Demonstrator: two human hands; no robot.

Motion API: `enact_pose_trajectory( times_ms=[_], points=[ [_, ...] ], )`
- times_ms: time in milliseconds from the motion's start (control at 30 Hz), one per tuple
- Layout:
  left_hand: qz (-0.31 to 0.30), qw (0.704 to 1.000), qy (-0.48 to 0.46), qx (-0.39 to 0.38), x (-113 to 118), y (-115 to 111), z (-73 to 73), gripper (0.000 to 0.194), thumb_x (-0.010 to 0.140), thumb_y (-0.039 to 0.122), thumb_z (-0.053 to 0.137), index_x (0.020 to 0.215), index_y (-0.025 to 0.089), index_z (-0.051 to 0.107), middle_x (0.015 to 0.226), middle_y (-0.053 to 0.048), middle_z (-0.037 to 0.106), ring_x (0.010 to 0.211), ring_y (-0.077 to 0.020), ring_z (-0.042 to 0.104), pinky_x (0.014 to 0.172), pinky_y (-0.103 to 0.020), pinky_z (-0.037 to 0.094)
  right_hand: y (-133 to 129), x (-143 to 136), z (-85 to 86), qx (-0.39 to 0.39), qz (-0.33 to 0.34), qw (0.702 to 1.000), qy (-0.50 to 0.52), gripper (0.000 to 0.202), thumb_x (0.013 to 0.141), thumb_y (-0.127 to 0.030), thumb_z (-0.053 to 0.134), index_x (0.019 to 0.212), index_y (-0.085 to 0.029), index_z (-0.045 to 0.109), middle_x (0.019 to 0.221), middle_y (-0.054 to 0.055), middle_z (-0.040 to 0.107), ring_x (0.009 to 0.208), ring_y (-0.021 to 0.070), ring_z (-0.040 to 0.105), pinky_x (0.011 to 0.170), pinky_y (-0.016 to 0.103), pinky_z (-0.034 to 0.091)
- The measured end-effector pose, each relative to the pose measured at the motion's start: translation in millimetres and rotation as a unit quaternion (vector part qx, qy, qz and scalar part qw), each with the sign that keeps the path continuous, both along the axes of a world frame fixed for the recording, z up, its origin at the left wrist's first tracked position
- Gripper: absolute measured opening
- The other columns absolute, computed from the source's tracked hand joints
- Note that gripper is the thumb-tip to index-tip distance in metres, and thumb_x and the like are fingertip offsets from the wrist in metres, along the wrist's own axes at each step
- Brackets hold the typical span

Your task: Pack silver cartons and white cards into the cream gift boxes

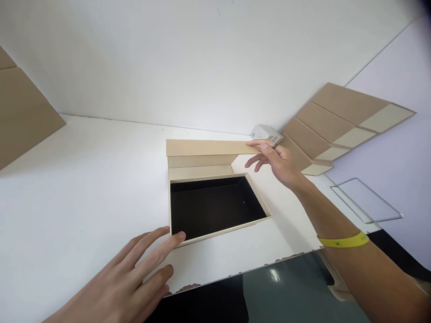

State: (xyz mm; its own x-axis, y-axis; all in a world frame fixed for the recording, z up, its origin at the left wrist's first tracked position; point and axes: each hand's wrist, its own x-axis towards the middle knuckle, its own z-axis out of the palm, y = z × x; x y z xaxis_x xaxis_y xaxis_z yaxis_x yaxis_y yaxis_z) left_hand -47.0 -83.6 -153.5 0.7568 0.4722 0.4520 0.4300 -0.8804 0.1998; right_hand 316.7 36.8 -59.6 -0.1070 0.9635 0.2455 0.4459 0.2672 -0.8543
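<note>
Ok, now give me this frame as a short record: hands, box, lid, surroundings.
left hand: fingers at the box's near left corner
right hand: holding the lid's edge near its right end
box: tan outside, black inside
lid: raised, box open
surface: white tabletop
right side: tan boxes
wrist: yellow band, right arm

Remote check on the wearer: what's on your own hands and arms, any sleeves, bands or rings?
Right hand: a dark ring on one finger. Right wrist: a bright yellow wristband with a small dark mark. Left hand: no ring or glove visible. Both forearms look sleeveless where they show.
</note>
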Motion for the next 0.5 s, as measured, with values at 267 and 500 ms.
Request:
enact_pose_trajectory(
  times_ms=[267,500],
  points=[
    [-0.008,1.000,0.012,-0.014,3,-5,-6.0,0.019,0.095,0.007,0.049,0.101,0.017,0.064,0.158,-0.011,0.033,0.142,-0.0324,0.031,0.096,-0.041,0.049,9,-1,-4.7,-0.007,0.000,1.000,0.001,0.038,0.093,-0.055,0.058,0.109,-0.021,0.066,0.107,0.006,0.066,0.071,0.0174,0.072,0.054,0.026,0.053],
    [0.003,1.000,0.011,-0.007,2,-8,-1.3,0.023,0.095,0.005,0.047,0.101,0.018,0.064,0.156,-0.007,0.037,0.143,-0.0305,0.030,0.097,-0.038,0.047,12,2,-8.6,-0.011,0.010,1.000,0.003,0.037,0.094,-0.053,0.057,0.111,-0.021,0.065,0.109,0.007,0.065,0.071,0.0171,0.072,0.054,0.026,0.053]
  ],
)
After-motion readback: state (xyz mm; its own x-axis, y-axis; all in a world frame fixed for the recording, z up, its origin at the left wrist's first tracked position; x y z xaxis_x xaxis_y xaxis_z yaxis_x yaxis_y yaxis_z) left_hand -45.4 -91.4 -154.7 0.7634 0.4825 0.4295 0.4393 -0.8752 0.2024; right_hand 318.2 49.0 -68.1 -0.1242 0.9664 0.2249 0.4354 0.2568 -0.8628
